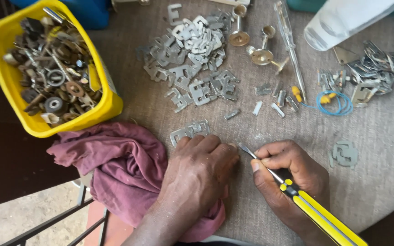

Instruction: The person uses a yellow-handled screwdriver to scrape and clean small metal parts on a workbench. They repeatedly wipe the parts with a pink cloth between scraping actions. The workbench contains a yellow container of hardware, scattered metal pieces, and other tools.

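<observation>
The right hand pinches a yellow-and-black screwdriver like a pen, tip aimed at the flat metal plate that the left hand presses flat — fingers closed over it, steadying it beside the maroon cloth.

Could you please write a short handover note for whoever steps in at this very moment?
Left hand: palm down on flat metal plates by the maroon cloth.
Right hand: gripping a yellow-handled screwdriver, tip beside the left fingers.
Done: cannot be told.
Left: large plate pile above, small plate stack to the right, yellow tub of mixed hardware at far left.
</observation>
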